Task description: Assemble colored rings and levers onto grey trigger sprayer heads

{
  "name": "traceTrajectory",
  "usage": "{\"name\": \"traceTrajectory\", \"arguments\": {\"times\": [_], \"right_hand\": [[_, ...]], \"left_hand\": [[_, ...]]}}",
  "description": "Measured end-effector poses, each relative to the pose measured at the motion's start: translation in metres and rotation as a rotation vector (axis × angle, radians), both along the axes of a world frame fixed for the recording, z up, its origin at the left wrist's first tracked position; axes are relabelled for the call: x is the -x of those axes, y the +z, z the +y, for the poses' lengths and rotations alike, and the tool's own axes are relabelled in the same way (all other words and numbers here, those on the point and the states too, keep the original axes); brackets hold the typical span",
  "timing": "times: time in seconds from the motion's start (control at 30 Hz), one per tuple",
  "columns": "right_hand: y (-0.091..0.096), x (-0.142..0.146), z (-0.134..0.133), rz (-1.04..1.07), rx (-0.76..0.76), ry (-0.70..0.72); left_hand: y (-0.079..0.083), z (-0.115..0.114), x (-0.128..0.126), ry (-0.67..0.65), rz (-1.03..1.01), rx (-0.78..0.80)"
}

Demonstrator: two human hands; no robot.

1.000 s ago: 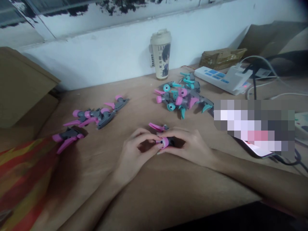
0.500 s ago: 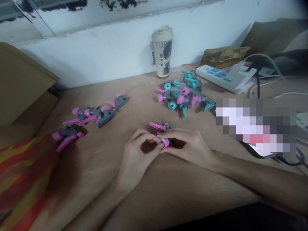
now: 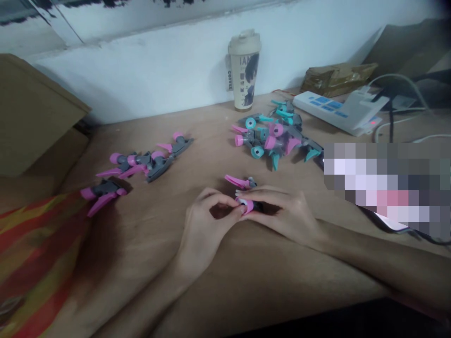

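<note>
Between my two hands is a small plastic toy part (image 3: 248,206) with a pink ring and a dark body. My left hand (image 3: 206,227) pinches its ring end with thumb and forefinger. From the other side, my right hand (image 3: 294,213) is closed around the dark end, which its fingers partly cover. Just beyond the fingertips lies a pink and grey piece (image 3: 237,181); whether it joins the held part I cannot tell. Similar pink and grey toy pieces (image 3: 158,164) lie to the left. A pile of teal, pink and grey pieces (image 3: 271,136) sits farther back on the right.
A lidded coffee cup (image 3: 244,70) stands by the wall. At right are a white power strip (image 3: 334,112) with cables, a taped brown package (image 3: 338,79) and a phone-like device (image 3: 391,223), mostly blurred out. Cardboard (image 3: 35,117) and red-yellow striped cloth (image 3: 38,244) occupy the left.
The camera view has shifted slightly, so everything appears a little farther right. Both hands keep their hold on the toy part, with its white inner face showing a bit more.
</note>
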State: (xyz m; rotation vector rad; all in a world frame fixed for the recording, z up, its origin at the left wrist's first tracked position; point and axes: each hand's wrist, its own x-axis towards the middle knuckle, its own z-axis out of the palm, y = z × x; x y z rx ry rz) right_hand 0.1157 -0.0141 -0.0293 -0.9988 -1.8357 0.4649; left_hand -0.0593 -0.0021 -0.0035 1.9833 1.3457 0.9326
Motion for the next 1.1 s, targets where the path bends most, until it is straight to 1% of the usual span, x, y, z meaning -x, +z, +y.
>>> {"name": "traceTrajectory", "arguments": {"times": [0.17, 0.37, 0.6, 0.67, 0.87, 1.1], "right_hand": [[0.0015, 0.0005, -0.0006, -0.01, -0.002, 0.014], [0.003, 0.0014, 0.0005, -0.017, 0.015, 0.003], [0.0034, 0.001, 0.0009, -0.014, -0.02, 0.014], [0.0028, 0.0005, 0.0008, -0.008, -0.03, 0.024], [0.0004, 0.0, 0.0013, -0.013, -0.051, 0.025], [0.0018, 0.0, 0.0, 0.041, -0.017, 0.022]], "left_hand": [[-0.0001, -0.003, -0.0002, 0.001, 0.037, 0.049], [-0.0028, -0.0034, 0.0006, -0.031, 0.018, 0.032], [0.0033, -0.0048, 0.0012, 0.014, 0.065, -0.002], [0.0045, -0.0052, 0.0009, 0.007, 0.079, -0.006], [0.0034, -0.0035, 0.0012, -0.057, 0.06, -0.055], [0.0, 0.0025, 0.0057, -0.199, 0.025, -0.139]]}}
